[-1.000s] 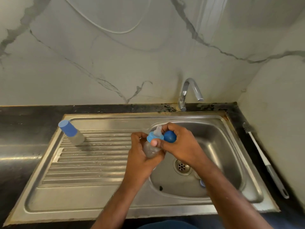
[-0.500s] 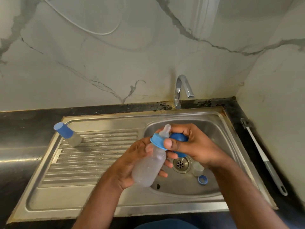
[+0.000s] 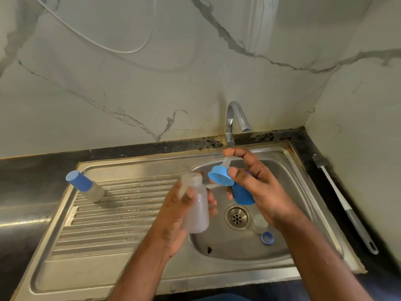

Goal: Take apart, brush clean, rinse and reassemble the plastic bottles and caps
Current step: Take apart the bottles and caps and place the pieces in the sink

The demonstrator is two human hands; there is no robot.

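We note the left hand [image 3: 173,216] curled round the frosted open bottle [image 3: 196,206], above the sink [image 3: 288,170] basin. Just beside its fingertips, the right hand [image 3: 260,190] pinches the light-blue teat collar [image 3: 220,175], a darker blue cap [image 3: 242,195] against its palm.

Both forearms are bare from the lower edge of the picture up to the wrists; no sleeve, cuff, watch, bracelet or glove shows on either. The left hand [image 3: 173,213] and right hand [image 3: 262,192] are bare too, with no ring to be seen on any finger in view. The fingers [image 3: 235,173] have short, trimmed nails. At the bottom edge, between the two arms, a small strip of dark blue cloth shows, too little to name the garment.
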